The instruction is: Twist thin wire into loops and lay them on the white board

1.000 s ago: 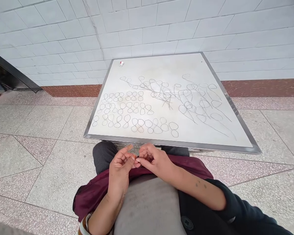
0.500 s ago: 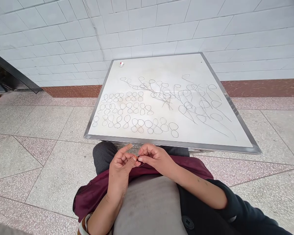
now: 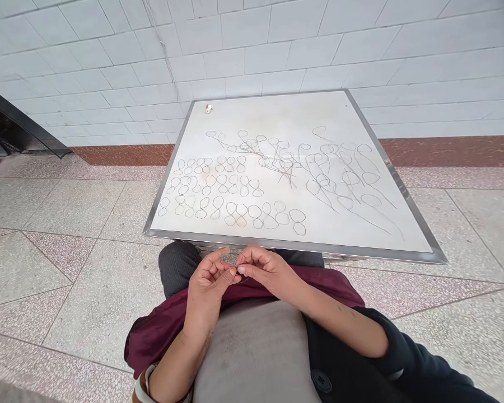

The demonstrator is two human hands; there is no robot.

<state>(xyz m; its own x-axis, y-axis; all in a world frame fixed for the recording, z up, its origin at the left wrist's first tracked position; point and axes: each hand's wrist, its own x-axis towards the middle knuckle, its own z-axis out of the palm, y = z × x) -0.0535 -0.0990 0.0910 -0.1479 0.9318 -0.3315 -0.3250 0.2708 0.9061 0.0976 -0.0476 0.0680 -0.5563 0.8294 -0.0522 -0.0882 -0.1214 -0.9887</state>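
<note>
In the head view, the left hand (image 3: 208, 282) and right hand (image 3: 273, 277) meet in front of the lap, near the table (image 3: 294, 246) edge. Each has thumb and forefinger pinched together on a thin wire (image 3: 244, 281), mostly hidden by the fingers; a short bit shows below the right hand. Compared with a second ago, both thumb tips sit slightly further right; the forearms have hardly moved. On the table, the figure-eights (image 3: 222, 180) at left and loose wires (image 3: 293, 162) from the middle to the right lie unchanged.
</note>
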